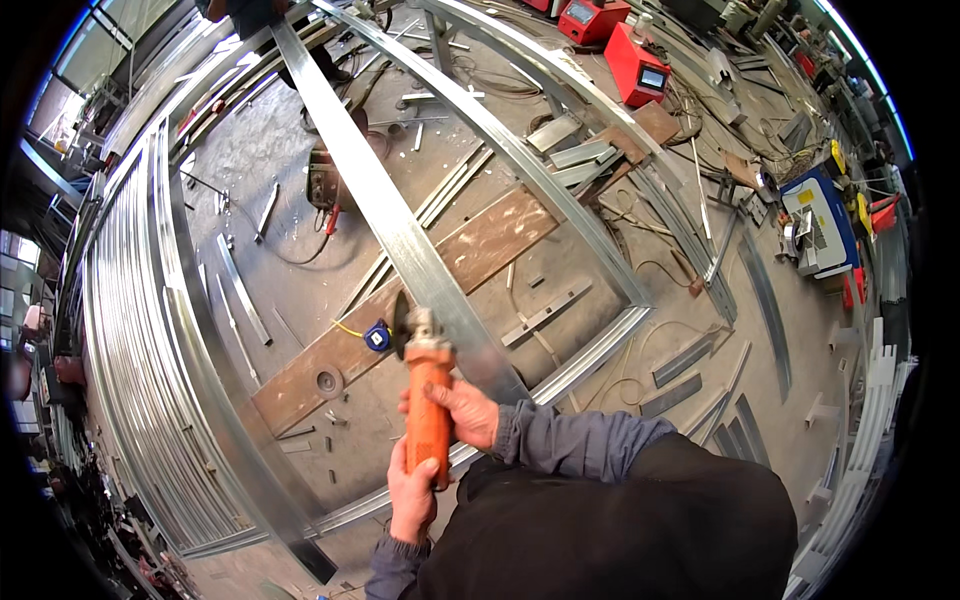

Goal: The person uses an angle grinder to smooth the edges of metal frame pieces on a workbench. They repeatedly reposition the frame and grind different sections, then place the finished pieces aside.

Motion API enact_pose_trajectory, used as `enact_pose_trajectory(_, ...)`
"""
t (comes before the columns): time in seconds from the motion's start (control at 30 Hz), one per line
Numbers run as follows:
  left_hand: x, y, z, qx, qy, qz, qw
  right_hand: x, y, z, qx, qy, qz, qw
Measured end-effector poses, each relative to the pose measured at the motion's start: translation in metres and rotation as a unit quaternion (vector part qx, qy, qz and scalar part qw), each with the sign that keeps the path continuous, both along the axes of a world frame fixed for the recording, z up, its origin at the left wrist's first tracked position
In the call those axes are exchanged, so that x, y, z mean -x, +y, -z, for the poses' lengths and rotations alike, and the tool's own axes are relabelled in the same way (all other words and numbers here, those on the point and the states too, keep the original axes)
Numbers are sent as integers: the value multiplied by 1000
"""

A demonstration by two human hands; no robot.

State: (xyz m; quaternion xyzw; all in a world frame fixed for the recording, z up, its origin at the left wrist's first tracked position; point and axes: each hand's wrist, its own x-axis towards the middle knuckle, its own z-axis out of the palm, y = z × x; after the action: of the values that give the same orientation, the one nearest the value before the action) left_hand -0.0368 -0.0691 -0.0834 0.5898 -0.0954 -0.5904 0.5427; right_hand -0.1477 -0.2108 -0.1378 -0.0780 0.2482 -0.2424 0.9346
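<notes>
An orange angle grinder (431, 405) is gripped by both of my hands. My left hand (411, 497) wraps round the rear of its body, and my right hand (468, 413) closes round it nearer the head. The grinding disc (400, 322) stands on edge at the left side of a wide shiny metal beam (370, 190). I cannot tell whether the disc touches the beam. Just left of the disc, a blue tape measure (378, 337) rests on a long brown board (490, 240), its yellow tape partly out. A round disc (327, 381) lies farther left.
A metal frame (600, 340) surrounds the work area, with stacked profiles (130, 380) at left. Cut metal pieces (245, 290) and cables litter the floor. Red machines (636, 66) stand at the far right. Another person (252, 14) is at the beam's far end.
</notes>
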Motion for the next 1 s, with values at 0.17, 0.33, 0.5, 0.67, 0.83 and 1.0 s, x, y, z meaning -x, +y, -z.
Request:
enact_pose_trajectory(0.17, 38, -83, 32, 75, 3, 249, 966, 76, -69, 6, -1, 88, 91, 992)
enact_pose_trajectory(0.33, 47, -137, 25, 144, 116, 363, 913, 112, -94, -1, -12, 83, 209, 974)
enact_pose_trajectory(0.5, 52, -165, 57, 142, 105, 409, 895, 122, -123, 17, 34, 200, 194, 960)
enact_pose_trajectory(0.67, 65, -200, 96, 104, 38, 379, 919, 109, -168, 40, 88, 274, 218, 932)
enact_pose_trajectory(0.83, 102, -268, 97, 75, -97, 352, 928, 102, -240, 107, 265, 427, 178, 846)
enact_pose_trajectory(1.0, 108, -318, 161, 79, -165, 259, 948, 71, -287, 119, 261, 650, 52, 711)
